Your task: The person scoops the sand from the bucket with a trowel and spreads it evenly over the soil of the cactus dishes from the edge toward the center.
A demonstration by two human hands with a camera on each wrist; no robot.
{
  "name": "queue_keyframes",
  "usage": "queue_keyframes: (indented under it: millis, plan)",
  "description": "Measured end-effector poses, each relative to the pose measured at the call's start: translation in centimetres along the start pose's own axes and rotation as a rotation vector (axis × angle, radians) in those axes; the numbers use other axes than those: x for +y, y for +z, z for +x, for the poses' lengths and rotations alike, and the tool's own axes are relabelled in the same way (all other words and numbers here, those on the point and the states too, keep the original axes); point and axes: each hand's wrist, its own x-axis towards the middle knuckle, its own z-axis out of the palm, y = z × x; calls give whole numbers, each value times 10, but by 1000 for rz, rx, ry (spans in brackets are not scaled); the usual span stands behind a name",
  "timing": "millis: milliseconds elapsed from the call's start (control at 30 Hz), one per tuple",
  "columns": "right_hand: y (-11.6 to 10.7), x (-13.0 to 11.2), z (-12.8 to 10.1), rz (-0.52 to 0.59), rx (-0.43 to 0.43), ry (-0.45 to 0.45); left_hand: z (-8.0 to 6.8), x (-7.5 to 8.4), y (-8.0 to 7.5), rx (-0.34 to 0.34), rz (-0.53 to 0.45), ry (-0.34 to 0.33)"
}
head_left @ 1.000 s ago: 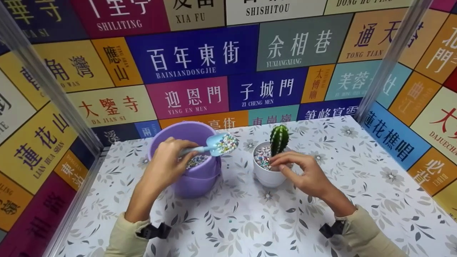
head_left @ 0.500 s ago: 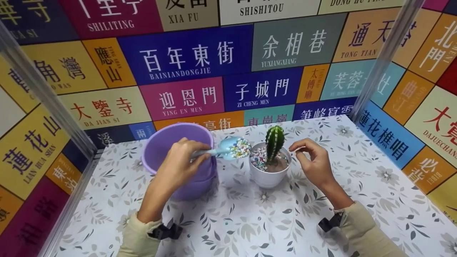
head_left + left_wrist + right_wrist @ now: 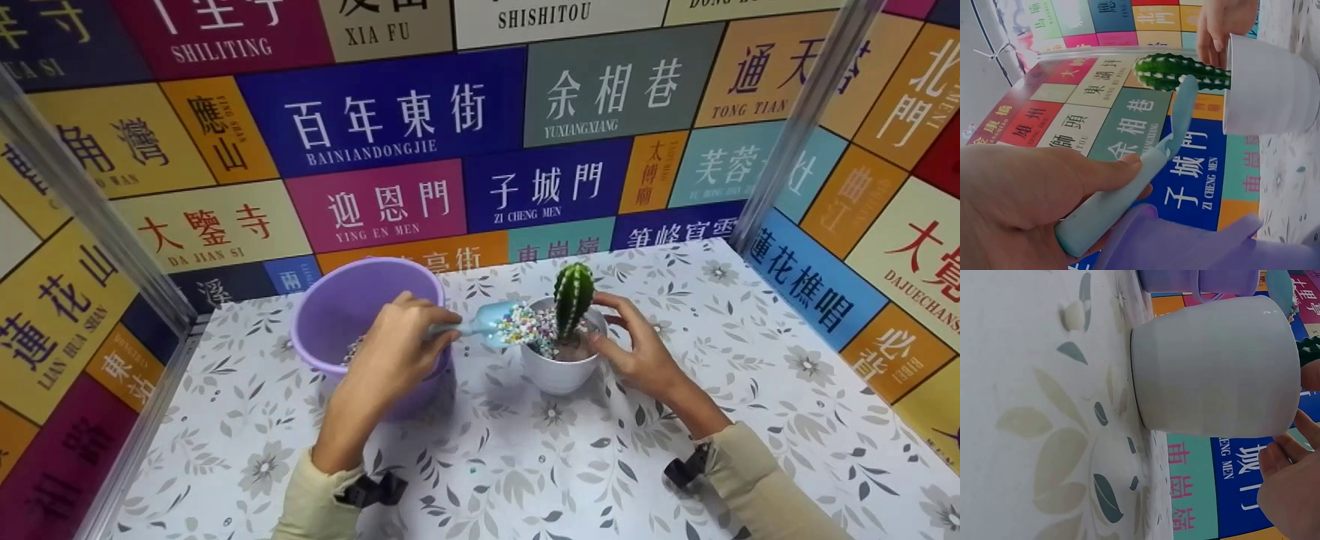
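Observation:
My left hand (image 3: 411, 341) grips the handle of a light blue scoop (image 3: 491, 325). Its head is heaped with coloured pebbles and tilts over the left rim of a white pot (image 3: 556, 371). A green cactus (image 3: 573, 289) stands in the pot among more pebbles. My right hand (image 3: 613, 330) curls round the pot's right rim, fingers at the back and thumb in front. In the left wrist view the scoop (image 3: 1129, 191) points at the cactus (image 3: 1179, 73) and pot (image 3: 1269, 84). The right wrist view shows the pot (image 3: 1213, 371) side on, with my fingers (image 3: 1292, 484) at its rim.
A purple bucket (image 3: 352, 304) holding pebbles stands left of the pot, under my left hand. Both rest on a leaf-patterned table (image 3: 525, 465). Colourful sign-covered walls (image 3: 390, 112) close in the back and both sides, with metal posts (image 3: 806, 112) at the corners.
The left hand carried the loaded scoop rightward from the bucket to the pot's rim. The right hand lifted off the pot, then returned to hold its right rim.

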Motion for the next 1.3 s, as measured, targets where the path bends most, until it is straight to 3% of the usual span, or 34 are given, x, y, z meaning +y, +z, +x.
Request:
queue_keyframes:
  millis: [433, 667, 933, 1300]
  plan:
    - [-1, 0, -8, -57, -213, 191, 2, 9, 10, -43, 35, 19]
    - [3, -7, -7, -110, -176, 235, 3, 13, 11, -66, 106, 38]
    - [13, -20, -9, -262, -125, 214, 3, 15, 11, -60, 131, 59]
    - [15, -26, -11, -263, -144, 153, 1, 18, 11, -47, 148, 75]
